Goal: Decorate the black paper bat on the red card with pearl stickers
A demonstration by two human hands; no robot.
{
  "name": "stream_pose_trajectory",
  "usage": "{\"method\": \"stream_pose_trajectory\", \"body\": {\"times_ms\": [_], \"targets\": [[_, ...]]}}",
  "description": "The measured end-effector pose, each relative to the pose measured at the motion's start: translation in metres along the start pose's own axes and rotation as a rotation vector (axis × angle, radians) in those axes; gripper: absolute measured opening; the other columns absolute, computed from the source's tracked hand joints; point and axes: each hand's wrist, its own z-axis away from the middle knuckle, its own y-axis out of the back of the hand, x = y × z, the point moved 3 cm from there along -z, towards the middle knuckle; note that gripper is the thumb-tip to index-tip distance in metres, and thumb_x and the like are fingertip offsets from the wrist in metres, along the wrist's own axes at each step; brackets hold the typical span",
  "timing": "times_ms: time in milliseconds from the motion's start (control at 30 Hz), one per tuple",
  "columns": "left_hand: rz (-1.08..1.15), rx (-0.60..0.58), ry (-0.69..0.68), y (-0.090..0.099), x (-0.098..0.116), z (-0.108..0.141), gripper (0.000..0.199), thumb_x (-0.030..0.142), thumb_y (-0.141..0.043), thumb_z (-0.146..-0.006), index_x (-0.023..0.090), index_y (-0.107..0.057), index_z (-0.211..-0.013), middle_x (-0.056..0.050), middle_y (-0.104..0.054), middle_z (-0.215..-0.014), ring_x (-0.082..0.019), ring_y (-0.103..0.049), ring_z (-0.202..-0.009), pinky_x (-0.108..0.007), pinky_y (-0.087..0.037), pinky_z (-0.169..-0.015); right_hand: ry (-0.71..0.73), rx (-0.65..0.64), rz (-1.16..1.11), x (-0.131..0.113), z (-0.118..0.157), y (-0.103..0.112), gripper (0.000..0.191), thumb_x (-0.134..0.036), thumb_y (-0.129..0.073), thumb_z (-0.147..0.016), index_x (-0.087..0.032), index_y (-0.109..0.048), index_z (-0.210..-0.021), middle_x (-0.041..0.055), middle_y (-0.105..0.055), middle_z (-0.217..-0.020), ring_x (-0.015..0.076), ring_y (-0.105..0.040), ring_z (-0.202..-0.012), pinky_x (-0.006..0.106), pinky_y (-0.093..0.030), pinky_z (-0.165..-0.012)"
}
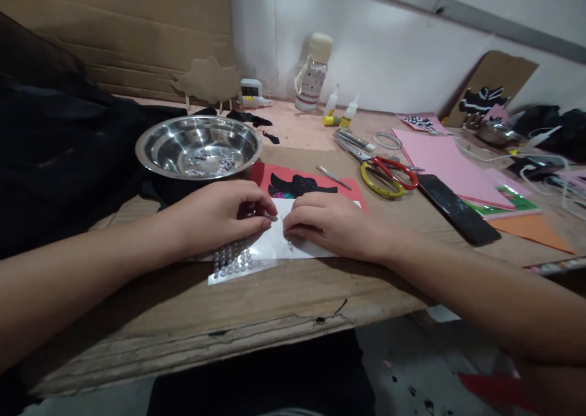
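Observation:
My left hand lies over a white backing sheet, thumb and fingertips curled close together; anything between them is too small to make out. Under its wrist, rows of stick-on pearls show on the sheet. My right hand rests on the sheet's right part with its fingers pinched downward, their tips partly hidden. A few loose-looking pearls sit just below those fingertips. Behind both hands is red paper bearing a black cut-out shape with a patch of coloured glitter.
A steel bowl with small bits inside stands behind my left hand. To the right are tweezers, scissors, a phone and pink paper. Glue bottles and a drink bottle stand along the wall.

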Motion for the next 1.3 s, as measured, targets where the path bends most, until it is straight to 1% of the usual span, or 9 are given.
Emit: {"method": "stream_pose_trajectory", "body": {"times_ms": [200, 367, 433, 600, 867, 1000, 1167, 1233, 1300], "targets": [[-0.026, -0.020, -0.010, 0.000, -0.001, 0.000, 0.025, 0.039, -0.061, -0.087, 0.024, -0.078, -0.098, -0.004, -0.078, -0.095, -0.022, -0.069, -0.087, -0.034, -0.052, -0.079, -0.008, -0.027, -0.031, 0.000, 0.000, 0.001, 0.024, -0.015, -0.057, -0.104, -0.020, -0.077, -0.092, 0.0048, -0.074, -0.090, 0.0169, -0.066, -0.082, 0.027, -0.048, -0.072], [-0.034, -0.016, -0.019, 0.000, -0.001, 0.000, 0.025, 0.039, -0.062, -0.088, 0.024, -0.078, -0.098, -0.004, -0.078, -0.097, -0.022, -0.068, -0.089, -0.033, -0.051, -0.080, -0.008, -0.041, -0.048, 0.000, -0.001, 0.004, 0.025, -0.014, -0.057, -0.103, -0.019, -0.079, -0.091, 0.0050, -0.073, -0.090, 0.0162, -0.065, -0.081, 0.026, -0.047, -0.070], [-0.038, -0.017, -0.018, 0.000, -0.001, 0.000, 0.025, 0.040, -0.062, -0.088, 0.024, -0.079, -0.098, -0.004, -0.078, -0.097, -0.022, -0.068, -0.089, -0.033, -0.051, -0.080, -0.006, -0.037, -0.062, 0.000, -0.001, 0.004, 0.024, -0.013, -0.058, -0.103, -0.019, -0.079, -0.091, 0.0050, -0.073, -0.090, 0.0159, -0.066, -0.081, 0.026, -0.048, -0.071], [-0.041, -0.044, -0.002, 0.000, -0.001, 0.000, 0.029, 0.041, -0.060, -0.088, 0.023, -0.079, -0.100, -0.004, -0.077, -0.098, -0.022, -0.067, -0.090, -0.034, -0.050, -0.081, -0.071, -0.068, -0.129, 0.002, -0.001, 0.005, 0.014, -0.012, -0.065, -0.100, -0.018, -0.077, -0.096, 0.0041, -0.075, -0.093, 0.0152, -0.068, -0.085, 0.026, -0.052, -0.078], [-0.031, -0.029, -0.004, -0.002, -0.001, 0.000, 0.029, 0.043, -0.061, -0.089, 0.023, -0.079, -0.100, -0.004, -0.078, -0.099, -0.023, -0.069, -0.091, -0.036, -0.052, -0.081, -0.024, -0.079, -0.152, 0.001, 0.000, 0.007, 0.015, -0.009, -0.068, -0.098, -0.016, -0.082, -0.097, 0.0051, -0.074, -0.097, 0.0134, -0.068, -0.084, 0.022, -0.051, -0.076], [0.091, 0.056, 0.018, 0.006, -0.001, 0.003, 0.030, 0.046, -0.065, -0.090, 0.026, -0.082, -0.105, -0.002, -0.081, -0.101, -0.022, -0.072, -0.091, -0.034, -0.055, -0.083, -0.034, -0.090, -0.096, -0.001, -0.001, 0.010, 0.017, -0.011, -0.065, -0.101, -0.014, -0.081, -0.100, 0.0063, -0.075, -0.095, 0.0151, -0.069, -0.084, 0.024, -0.051, -0.076], [0.269, 0.262, 0.071, 0.033, 0.000, 0.009, 0.022, 0.040, -0.073, -0.086, 0.028, -0.085, -0.101, 0.001, -0.082, -0.082, -0.018, -0.073, -0.074, -0.027, -0.058, -0.072, -0.090, -0.017, -0.067, -0.003, -0.002, 0.015, 0.013, -0.012, -0.067, -0.098, -0.013, -0.080, -0.102, 0.0068, -0.079, -0.092, 0.0156, -0.070, -0.080, 0.024, -0.051, -0.073], [0.310, 0.352, 0.103, 0.043, 0.000, 0.010, 0.020, 0.039, -0.076, -0.085, 0.027, -0.086, -0.097, 0.001, -0.081, -0.078, -0.017, -0.072, -0.070, -0.025, -0.059, -0.069, -0.113, 0.002, -0.054, -0.004, -0.002, 0.017, 0.012, -0.015, -0.069, -0.097, -0.014, -0.080, -0.100, 0.0063, -0.079, -0.090, 0.0151, -0.070, -0.077, 0.024, -0.050, -0.070], [0.334, 0.399, 0.130, 0.048, -0.001, 0.011, 0.018, 0.039, -0.078, -0.083, 0.026, -0.085, -0.093, 0.001, -0.081, -0.078, -0.016, -0.072, -0.068, -0.024, -0.059, -0.066, -0.136, 0.003, -0.051, -0.003, -0.002, 0.019, 0.013, -0.014, -0.068, -0.097, -0.015, -0.080, -0.101, 0.0062, -0.079, -0.092, 0.0150, -0.070, -0.077, 0.024, -0.051, -0.070]]}}
